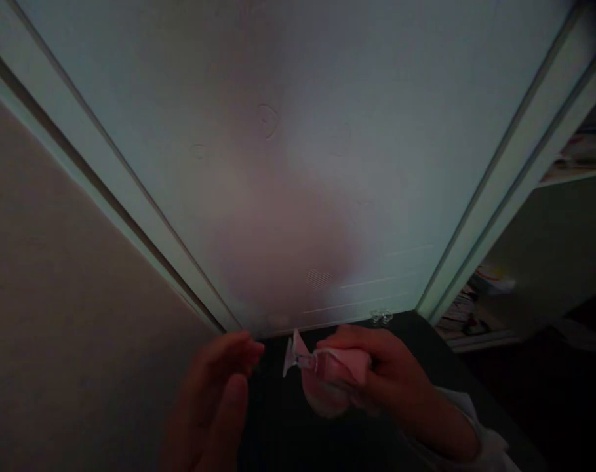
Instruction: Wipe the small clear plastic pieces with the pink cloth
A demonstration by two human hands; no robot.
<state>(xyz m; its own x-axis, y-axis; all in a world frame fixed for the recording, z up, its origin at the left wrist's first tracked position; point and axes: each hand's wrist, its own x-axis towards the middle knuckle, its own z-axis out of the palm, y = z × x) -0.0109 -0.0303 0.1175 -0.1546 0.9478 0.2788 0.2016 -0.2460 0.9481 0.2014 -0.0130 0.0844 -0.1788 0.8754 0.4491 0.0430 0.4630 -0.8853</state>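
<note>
A small pink object with a clear suction cup [298,357] on its left end sits low in the frame, just right of centre, in dim light. The right hand [376,370] is closed around its pink body, fingers wrapped over the top, so that the clear cup sticks out to the left towards the other hand; what exactly the pink part is cannot be told in this light. The left hand [219,393] is at the bottom of the frame, left of centre, open with fingers loosely curved and its fingertips near the cup but apart from it, holding nothing. A white sleeve [479,439] covers the right wrist at the lower right. Behind both hands a large pale frosted panel [298,164] fills the middle and upper part of the frame, with faint heart outlines and a few thin lines on its surface. Pale frame rails [514,177] run diagonally along its right side, and a similar rail along its left. A beige wall [46,295] takes the left of the frame. At the right edge, shelves [479,295] with blurred coloured items show in shadow.
</note>
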